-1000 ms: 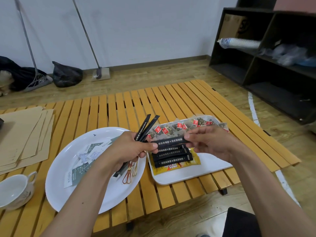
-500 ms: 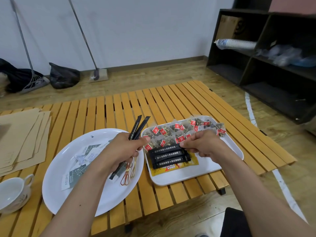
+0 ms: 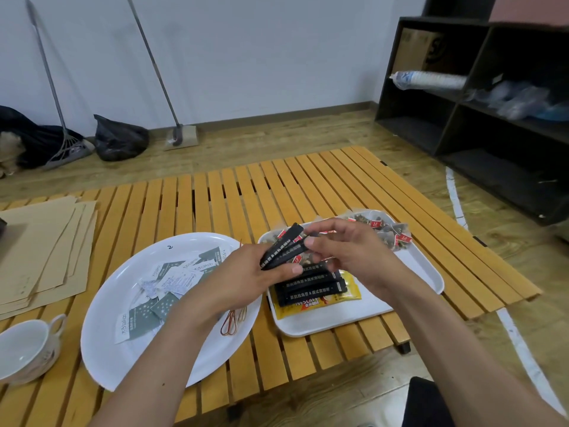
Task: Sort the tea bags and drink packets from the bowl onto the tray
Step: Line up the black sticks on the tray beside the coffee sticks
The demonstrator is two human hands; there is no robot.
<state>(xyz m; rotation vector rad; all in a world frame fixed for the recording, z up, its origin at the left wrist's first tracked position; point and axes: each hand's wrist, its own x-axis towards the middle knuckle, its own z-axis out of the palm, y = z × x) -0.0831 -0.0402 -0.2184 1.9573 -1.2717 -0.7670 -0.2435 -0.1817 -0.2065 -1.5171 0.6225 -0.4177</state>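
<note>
My left hand (image 3: pixel 246 278) grips two black stick packets (image 3: pixel 283 249) above the gap between the white bowl (image 3: pixel 104 343) and the white tray (image 3: pixel 338 318). My right hand (image 3: pixel 348 254) pinches the top end of one of those sticks. On the tray lie three black stick packets (image 3: pixel 311 286) over a yellow Nescafe packet (image 3: pixel 314 303), with red-tagged tea bags (image 3: pixel 388 231) along its far side. Grey-and-white sachets (image 3: pixel 160 291) and orange rubber bands (image 3: pixel 231 323) remain in the bowl.
A white teacup (image 3: pixel 26 349) sits at the left front of the slatted wooden table (image 3: pixel 261 186). Brown paper envelopes (image 3: pixel 40 251) lie at far left. A dark shelf unit (image 3: pixel 492 118) stands at right; brooms and black bags lean against the wall.
My right hand let go of a black stick on the tray's stack and rose to the sticks in my left hand. My left hand shifted right, toward the tray.
</note>
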